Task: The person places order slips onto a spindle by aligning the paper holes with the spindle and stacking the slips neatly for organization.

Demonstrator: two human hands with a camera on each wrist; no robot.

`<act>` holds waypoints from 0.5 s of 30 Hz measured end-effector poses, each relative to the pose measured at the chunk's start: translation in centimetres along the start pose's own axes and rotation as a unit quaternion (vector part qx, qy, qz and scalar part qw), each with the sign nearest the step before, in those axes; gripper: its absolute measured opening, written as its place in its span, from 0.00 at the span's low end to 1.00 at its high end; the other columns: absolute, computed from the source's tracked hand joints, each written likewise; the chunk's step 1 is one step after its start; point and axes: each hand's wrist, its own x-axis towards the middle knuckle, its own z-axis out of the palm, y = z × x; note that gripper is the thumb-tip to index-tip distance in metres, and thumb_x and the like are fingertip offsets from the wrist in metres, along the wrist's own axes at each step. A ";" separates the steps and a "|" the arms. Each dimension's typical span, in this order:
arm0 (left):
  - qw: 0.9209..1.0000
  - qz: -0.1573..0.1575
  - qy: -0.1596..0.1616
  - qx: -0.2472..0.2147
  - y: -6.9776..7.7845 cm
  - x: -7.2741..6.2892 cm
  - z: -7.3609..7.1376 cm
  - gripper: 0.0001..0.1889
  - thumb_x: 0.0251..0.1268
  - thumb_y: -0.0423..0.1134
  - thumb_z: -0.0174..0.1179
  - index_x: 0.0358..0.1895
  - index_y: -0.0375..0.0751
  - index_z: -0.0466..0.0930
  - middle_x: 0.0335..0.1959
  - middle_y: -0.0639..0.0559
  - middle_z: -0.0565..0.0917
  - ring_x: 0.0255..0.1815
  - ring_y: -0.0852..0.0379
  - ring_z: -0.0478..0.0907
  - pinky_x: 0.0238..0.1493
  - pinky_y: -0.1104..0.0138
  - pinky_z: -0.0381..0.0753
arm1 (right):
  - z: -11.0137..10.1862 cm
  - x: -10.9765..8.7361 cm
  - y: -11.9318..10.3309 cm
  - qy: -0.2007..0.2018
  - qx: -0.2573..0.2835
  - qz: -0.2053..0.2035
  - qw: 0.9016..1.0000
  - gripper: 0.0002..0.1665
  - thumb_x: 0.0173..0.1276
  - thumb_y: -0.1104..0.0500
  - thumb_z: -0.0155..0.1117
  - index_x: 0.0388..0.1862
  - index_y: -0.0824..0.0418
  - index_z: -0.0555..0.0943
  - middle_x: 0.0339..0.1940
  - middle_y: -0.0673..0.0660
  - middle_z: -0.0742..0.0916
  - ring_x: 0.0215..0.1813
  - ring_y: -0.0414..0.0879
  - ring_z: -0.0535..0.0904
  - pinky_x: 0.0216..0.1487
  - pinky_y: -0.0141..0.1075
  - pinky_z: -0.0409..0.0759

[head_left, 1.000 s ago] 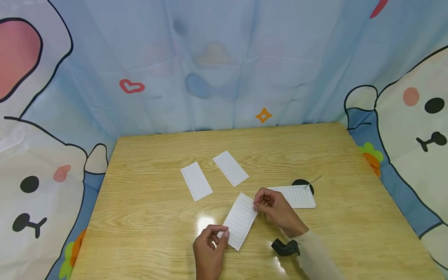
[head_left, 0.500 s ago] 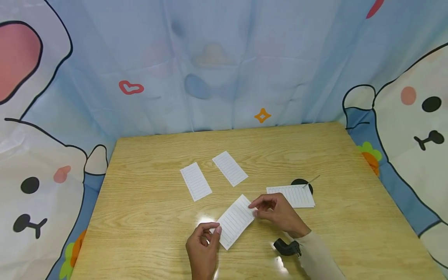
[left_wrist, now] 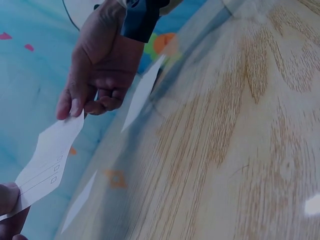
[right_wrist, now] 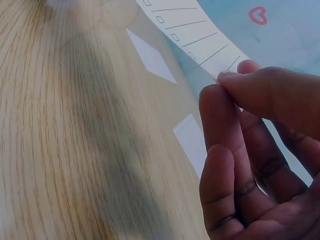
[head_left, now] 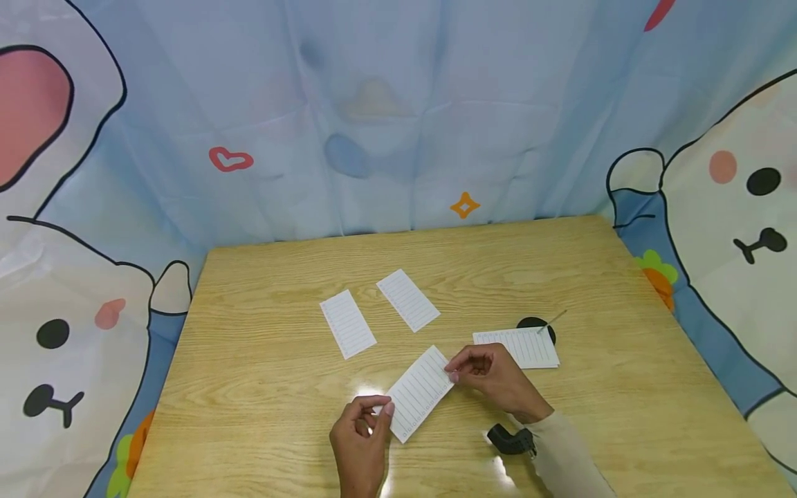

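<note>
A white lined card with small checkboxes along one edge is held above the table between both hands. My left hand pinches its near-left end between thumb and fingers. At the far-right corner, my right hand pinches it; the right wrist view shows thumb and index finger meeting on the card. The left wrist view catches the card slightly bent between the two grips. Beyond the right hand lies a small stack of similar lined cards, partly covering a black round object.
Two lined cards lie apart on the wooden table: one card to the left, another card farther back. A thin stick rests across the stack's far corner. A patterned curtain hangs behind the table.
My left hand has moved a little left, and the held card has swung to a more slanted angle. The right fingers have shifted slightly at their corner. The other cards stay put.
</note>
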 end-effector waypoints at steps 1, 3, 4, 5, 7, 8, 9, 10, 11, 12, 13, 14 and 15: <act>1.000 0.000 0.000 0.000 0.0 0.0 0.0 0.08 0.61 0.32 0.76 0.36 0.53 0.90 0.27 0.55 0.81 0.22 0.67 0.68 0.19 0.73 0.64 | 0.0 0.0 0.0 -0.001 0.000 -0.002 1.000 0.06 0.68 0.64 0.76 0.43 0.60 0.91 0.40 0.62 0.90 0.37 0.48 0.87 0.38 0.33 0.84; 1.000 0.001 0.000 0.000 0.0 -0.1 0.1 0.08 0.61 0.32 0.76 0.35 0.53 0.90 0.27 0.56 0.81 0.23 0.67 0.69 0.20 0.73 0.65 | 0.0 0.0 0.0 -0.001 -0.003 -0.007 1.000 0.07 0.67 0.65 0.75 0.44 0.60 0.91 0.40 0.62 0.91 0.36 0.45 0.86 0.38 0.32 0.83; 1.000 0.001 0.001 0.001 0.0 -0.1 0.1 0.08 0.61 0.32 0.77 0.35 0.53 0.90 0.27 0.56 0.81 0.24 0.66 0.69 0.21 0.72 0.65 | 0.0 -0.1 0.0 -0.002 -0.004 -0.011 1.000 0.08 0.67 0.66 0.75 0.44 0.60 0.91 0.40 0.62 0.91 0.36 0.43 0.85 0.38 0.32 0.83; 1.000 0.002 0.003 0.002 0.0 -0.1 0.1 0.08 0.60 0.33 0.77 0.35 0.53 0.91 0.27 0.56 0.81 0.24 0.66 0.70 0.21 0.72 0.66 | 0.0 -0.1 0.0 -0.004 -0.005 -0.013 1.000 0.08 0.67 0.67 0.74 0.44 0.60 0.91 0.40 0.62 0.91 0.36 0.42 0.85 0.38 0.32 0.83; 1.000 0.001 0.001 0.007 0.1 -0.1 0.1 0.08 0.60 0.33 0.77 0.35 0.53 0.91 0.27 0.56 0.80 0.26 0.66 0.71 0.22 0.72 0.67 | 0.0 -0.2 0.0 -0.007 -0.006 -0.017 1.000 0.10 0.67 0.68 0.74 0.46 0.59 0.91 0.40 0.62 0.90 0.35 0.40 0.83 0.37 0.32 0.82; 1.000 0.000 0.001 0.008 0.1 -0.1 0.1 0.08 0.60 0.33 0.77 0.35 0.53 0.91 0.27 0.56 0.80 0.26 0.65 0.71 0.22 0.72 0.67 | -0.1 -0.2 0.0 -0.008 -0.007 -0.017 1.000 0.11 0.66 0.69 0.73 0.46 0.59 0.91 0.40 0.62 0.90 0.34 0.40 0.83 0.37 0.32 0.82; 1.000 -0.001 0.000 0.011 0.1 -0.1 0.1 0.08 0.60 0.33 0.77 0.35 0.53 0.91 0.27 0.56 0.80 0.26 0.65 0.71 0.23 0.72 0.67 | -0.1 -0.2 0.0 -0.010 -0.007 -0.016 1.000 0.12 0.66 0.69 0.73 0.47 0.59 0.91 0.39 0.62 0.90 0.34 0.39 0.83 0.36 0.32 0.82; 1.000 -0.002 -0.001 0.012 0.1 -0.1 0.1 0.08 0.61 0.32 0.77 0.35 0.53 0.91 0.27 0.56 0.80 0.26 0.65 0.71 0.23 0.72 0.67 | -0.2 -0.3 -0.1 -0.010 -0.007 -0.016 1.000 0.13 0.66 0.69 0.74 0.47 0.58 0.91 0.39 0.62 0.90 0.34 0.39 0.83 0.36 0.32 0.82; 1.000 -0.004 -0.004 0.013 0.1 -0.1 0.1 0.08 0.61 0.32 0.77 0.35 0.53 0.91 0.27 0.56 0.80 0.26 0.65 0.71 0.23 0.72 0.67 | -0.2 -0.3 -0.1 -0.010 -0.008 -0.016 1.000 0.13 0.66 0.69 0.74 0.47 0.58 0.91 0.38 0.62 0.90 0.33 0.40 0.83 0.36 0.32 0.82; 1.000 -0.006 -0.007 0.013 0.1 -0.1 0.0 0.08 0.61 0.32 0.76 0.35 0.53 0.90 0.27 0.56 0.80 0.26 0.64 0.71 0.23 0.72 0.67 | -0.2 -0.3 -0.1 -0.010 -0.009 -0.016 1.000 0.13 0.65 0.69 0.75 0.47 0.57 0.92 0.38 0.62 0.90 0.33 0.40 0.83 0.35 0.32 0.82; 1.000 -0.009 -0.010 0.013 0.1 -0.1 0.0 0.08 0.62 0.32 0.76 0.35 0.53 0.90 0.27 0.56 0.80 0.26 0.64 0.71 0.23 0.72 0.67 | -0.3 -0.3 -0.2 -0.008 -0.010 -0.017 1.000 0.12 0.65 0.69 0.75 0.46 0.57 0.92 0.37 0.61 0.90 0.32 0.40 0.83 0.35 0.32 0.82; 1.000 -0.011 -0.012 0.013 0.1 -0.1 0.0 0.08 0.62 0.32 0.76 0.35 0.53 0.90 0.28 0.56 0.80 0.26 0.64 0.71 0.22 0.72 0.66 | -0.3 -0.3 -0.2 -0.005 -0.009 -0.017 1.000 0.12 0.65 0.69 0.75 0.45 0.57 0.92 0.37 0.60 0.90 0.32 0.40 0.84 0.34 0.32 0.82; 1.000 -0.012 -0.015 0.013 0.1 -0.1 0.0 0.08 0.62 0.32 0.76 0.36 0.53 0.90 0.28 0.56 0.80 0.26 0.63 0.71 0.22 0.73 0.66 | -0.3 -0.4 -0.2 -0.002 -0.006 -0.018 1.000 0.11 0.65 0.68 0.76 0.44 0.57 0.92 0.37 0.60 0.91 0.33 0.40 0.84 0.35 0.32 0.83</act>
